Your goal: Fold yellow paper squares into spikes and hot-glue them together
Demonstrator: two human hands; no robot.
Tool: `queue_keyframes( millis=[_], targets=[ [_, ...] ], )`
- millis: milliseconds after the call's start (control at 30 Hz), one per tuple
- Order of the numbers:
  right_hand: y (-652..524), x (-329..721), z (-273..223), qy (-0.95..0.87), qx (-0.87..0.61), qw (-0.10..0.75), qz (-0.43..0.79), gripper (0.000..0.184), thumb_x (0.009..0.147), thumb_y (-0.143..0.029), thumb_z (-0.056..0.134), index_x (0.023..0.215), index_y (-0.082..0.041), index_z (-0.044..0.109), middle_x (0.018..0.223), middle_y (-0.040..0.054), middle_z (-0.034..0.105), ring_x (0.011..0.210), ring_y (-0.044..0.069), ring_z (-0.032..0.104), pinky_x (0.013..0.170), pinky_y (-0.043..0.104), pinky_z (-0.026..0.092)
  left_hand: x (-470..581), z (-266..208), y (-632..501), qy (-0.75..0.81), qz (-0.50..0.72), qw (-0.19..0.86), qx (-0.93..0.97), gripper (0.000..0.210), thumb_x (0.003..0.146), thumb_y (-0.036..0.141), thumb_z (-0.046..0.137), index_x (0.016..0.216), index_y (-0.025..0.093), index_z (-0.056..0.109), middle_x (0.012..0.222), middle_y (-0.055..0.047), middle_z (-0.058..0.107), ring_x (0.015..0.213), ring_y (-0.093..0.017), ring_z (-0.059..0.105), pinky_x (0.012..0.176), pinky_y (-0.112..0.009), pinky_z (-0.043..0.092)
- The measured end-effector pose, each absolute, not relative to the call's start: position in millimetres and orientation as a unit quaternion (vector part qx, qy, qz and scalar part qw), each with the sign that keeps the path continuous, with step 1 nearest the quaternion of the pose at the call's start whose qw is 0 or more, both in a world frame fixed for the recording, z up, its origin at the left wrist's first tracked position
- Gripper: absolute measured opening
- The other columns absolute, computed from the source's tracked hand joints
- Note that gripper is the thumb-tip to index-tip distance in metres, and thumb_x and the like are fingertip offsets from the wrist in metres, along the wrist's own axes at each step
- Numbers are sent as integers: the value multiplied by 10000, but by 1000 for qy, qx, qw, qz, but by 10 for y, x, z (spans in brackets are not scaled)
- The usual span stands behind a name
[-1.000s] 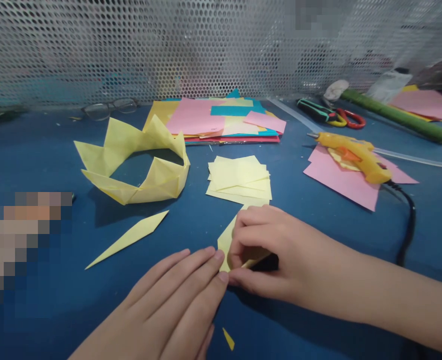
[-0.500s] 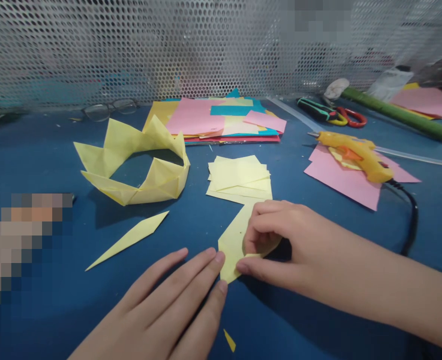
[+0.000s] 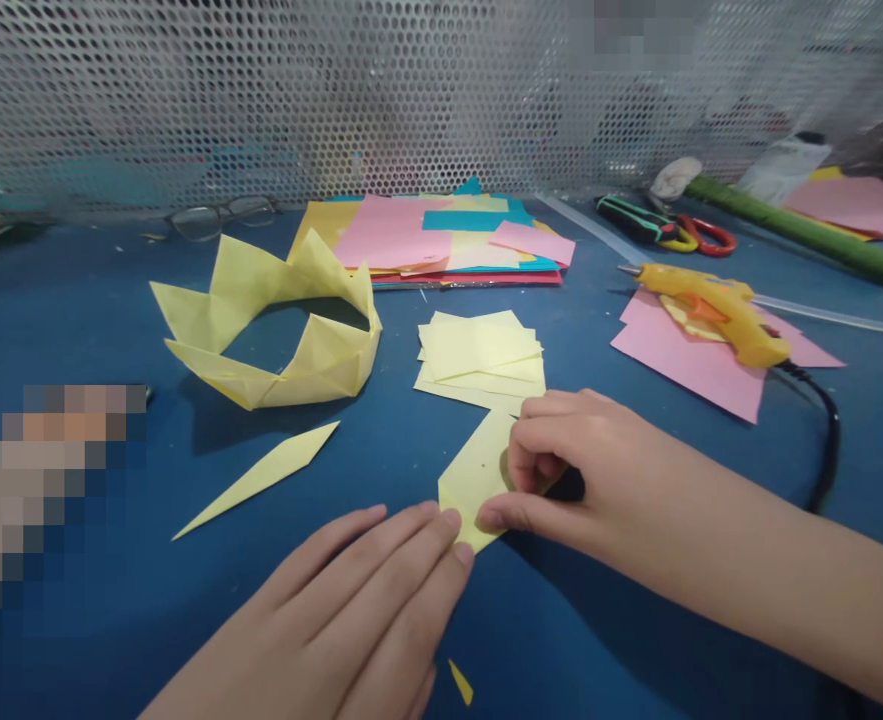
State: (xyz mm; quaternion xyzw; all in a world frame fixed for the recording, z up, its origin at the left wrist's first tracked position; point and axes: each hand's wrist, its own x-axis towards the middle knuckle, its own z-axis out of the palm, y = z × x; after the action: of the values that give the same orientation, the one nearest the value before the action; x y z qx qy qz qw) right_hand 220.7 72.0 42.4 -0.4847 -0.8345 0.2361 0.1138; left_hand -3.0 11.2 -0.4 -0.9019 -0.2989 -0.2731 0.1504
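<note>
A pale yellow piece of paper (image 3: 472, 470) lies on the blue table in front of me, its near end shaped to a point. My left hand (image 3: 366, 610) rests flat, fingers stretched out, with the fingertips pressing the paper's near left corner. At its right side, my right hand (image 3: 553, 470) has curled fingers and the thumb on the paper, gripping its edge; the fingertips are partly hidden. Just beyond is a stack of yellow paper pieces (image 3: 478, 345). To the left stands a ring of folded, pointed yellow paper (image 3: 298, 370), with a long folded paper sliver (image 3: 261, 480) nearer me.
Coloured paper sheets (image 3: 396, 235) are piled at the back. On the right, a yellow glue gun (image 3: 711, 305) with a black cord lies over pink paper (image 3: 688, 370). Behind it are scissors (image 3: 703, 235) and a green stem (image 3: 793, 225). A mesh panel (image 3: 321, 90) borders the table.
My left fingers have slid slightly right onto the paper's near corner. The edge that my right hand held raised now lies flatter, and the right fingers have shifted a little right.
</note>
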Motion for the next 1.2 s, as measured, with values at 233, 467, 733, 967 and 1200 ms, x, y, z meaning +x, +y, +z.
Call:
queue_keyframes(
  millis=[233,467,733,967,1200],
  targets=[
    [732,2274,482,-828,-480,78,279,257,853,-371,702,667,-215,620,735,-24,602,709,147,533,690,308,360,-59,-22,116,-287,-239,151,-915,275,970,216,441,1172,178,624,1221,-2,687,1244,-132,524,1167,-283,303],
    [710,2228,508,-808,-514,62,280,210,832,-287,685,651,-204,617,753,0,613,788,184,542,795,376,364,-30,-12,116,-291,-259,122,-913,236,974,229,453,1091,189,654,1119,16,730,1155,-114,590,1184,-324,295],
    [722,2248,548,-804,-515,70,291,197,813,-283,689,642,-206,628,737,-13,606,761,169,549,783,371,339,-66,47,142,-238,-220,140,-935,283,954,157,413,1083,191,662,1267,15,661,1213,-170,550,1208,-412,253],
    [696,2222,479,-817,-506,89,261,374,802,-467,742,606,-189,588,679,-29,581,756,171,536,776,380,301,-41,88,141,-195,-197,208,-938,324,983,130,335,1018,168,655,1242,-32,651,1164,-177,541,1199,-454,247],
    [731,2224,507,-814,-499,75,286,337,813,-394,751,607,-186,584,673,-34,562,758,162,518,775,366,307,-88,109,130,-178,-154,233,-944,239,910,165,482,1074,237,640,1245,-26,652,1075,-136,529,1209,-421,213]
  ],
)
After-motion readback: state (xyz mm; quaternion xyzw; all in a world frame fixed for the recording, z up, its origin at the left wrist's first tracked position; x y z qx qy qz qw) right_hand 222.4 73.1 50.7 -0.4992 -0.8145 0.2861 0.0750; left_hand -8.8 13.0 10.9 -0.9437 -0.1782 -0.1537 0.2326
